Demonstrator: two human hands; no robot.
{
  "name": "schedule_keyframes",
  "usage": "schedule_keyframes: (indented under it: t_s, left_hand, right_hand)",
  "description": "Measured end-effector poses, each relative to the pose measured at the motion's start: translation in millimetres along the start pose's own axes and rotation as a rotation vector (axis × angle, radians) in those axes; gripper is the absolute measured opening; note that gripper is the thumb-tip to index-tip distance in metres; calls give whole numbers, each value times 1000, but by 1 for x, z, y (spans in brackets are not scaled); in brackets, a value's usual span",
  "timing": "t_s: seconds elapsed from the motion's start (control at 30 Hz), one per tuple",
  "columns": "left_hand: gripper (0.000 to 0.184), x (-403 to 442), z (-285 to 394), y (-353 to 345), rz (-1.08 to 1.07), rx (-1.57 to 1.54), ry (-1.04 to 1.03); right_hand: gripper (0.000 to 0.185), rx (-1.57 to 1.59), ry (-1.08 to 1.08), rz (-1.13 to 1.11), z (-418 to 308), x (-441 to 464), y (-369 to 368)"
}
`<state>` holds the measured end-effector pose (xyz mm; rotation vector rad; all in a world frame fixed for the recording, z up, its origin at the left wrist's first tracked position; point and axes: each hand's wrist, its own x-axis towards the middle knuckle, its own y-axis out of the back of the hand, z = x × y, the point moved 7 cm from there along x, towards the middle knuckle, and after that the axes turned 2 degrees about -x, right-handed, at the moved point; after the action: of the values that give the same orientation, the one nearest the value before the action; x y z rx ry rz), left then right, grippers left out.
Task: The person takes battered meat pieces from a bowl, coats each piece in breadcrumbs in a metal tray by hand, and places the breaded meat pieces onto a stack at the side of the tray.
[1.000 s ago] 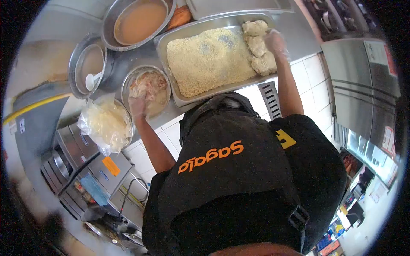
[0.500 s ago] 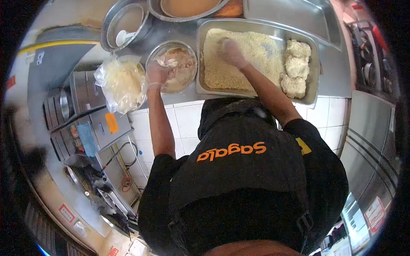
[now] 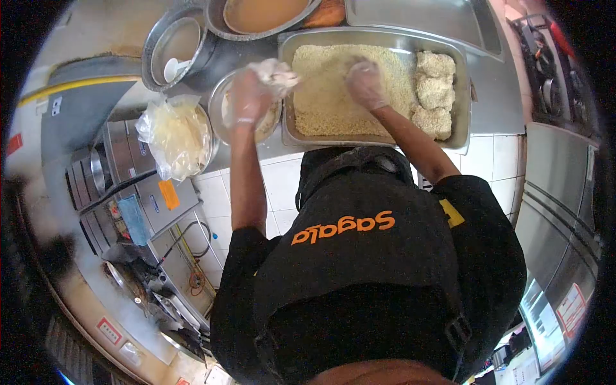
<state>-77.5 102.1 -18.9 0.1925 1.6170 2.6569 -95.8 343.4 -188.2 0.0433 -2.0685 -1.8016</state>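
My left hand [image 3: 250,99], in a clear glove, grips a pale wet piece of meat [image 3: 276,74] above the right side of a round metal bowl [image 3: 217,114]. My gloved right hand [image 3: 366,83] is over yellowish crumbs [image 3: 327,119] in a large steel tray [image 3: 378,142]; its fingers are smeared by motion. Three crumb-coated pieces [image 3: 435,93] lie in a column at the tray's right end. Some pale contents show in the bowl beneath my left hand.
A basin of orange-brown liquid [image 3: 263,13] stands behind. To the left are a pot with a white scoop [image 3: 173,69] and a plastic bag of pale contents [image 3: 174,138]. Another steel tray [image 3: 423,25] lies behind the crumb tray.
My left hand has risen from the bowl with a piece of meat. My right hand left the coated pieces and moved left over the crumbs, then slightly right relative to the tray.
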Motion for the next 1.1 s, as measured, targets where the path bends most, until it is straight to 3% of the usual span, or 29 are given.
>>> schedule_keyframes:
  t_s: [0.07,0.13,0.2,0.27,0.33,0.4,0.5,0.6,0.63,0.7,0.77,0.8,0.9,0.97,1.1]
  left_hand:
    - [18,20,12,-35,-51,-114,23]
    - [19,34,-5,-95,-101,-261,8]
    - [20,34,-10,-143,-166,-497,-65]
    - [19,29,4,-160,-269,-506,-142]
    - [18,2,17,-161,-397,-239,-189]
    - [17,-14,36,-120,-299,-225,-201]
    - [16,-28,32,-64,-105,-162,-59]
    - [17,-46,-25,-31,169,-185,96]
    - [23,-57,-66,-40,108,87,120]
    - [30,-73,-115,-46,-8,249,297]
    - [34,-84,-138,-49,-103,28,595]
    - [36,-84,-139,-57,-172,38,557]
    - [41,-88,-149,-86,-371,81,440]
    - [40,-89,-154,-105,-450,127,372]
    - [39,-79,-158,-123,-531,239,299]
  right_hand:
    - [33,910,-258,140,40,-4,-13]
    - [32,972,-349,121,56,-5,-8]
    - [33,195,-261,-77,50,5,37]
    - [33,246,-275,-55,51,1,48]
    - [32,294,-322,-41,58,2,45]
    - [30,344,-398,-46,68,2,18]
    - [28,373,-283,-103,70,18,-7]
    - [28,482,-58,-79,62,29,-51]
    - [26,482,20,-173,51,29,-55]
    - [23,467,170,-368,29,13,-52]
    - [21,440,313,-562,11,-10,-42]
    - [20,424,383,-656,4,-19,-39]
    - [17,38,490,-367,37,-40,-20]
    - [17,129,240,-467,57,-69,-7]
    - [25,439,77,-647,59,-112,-47]
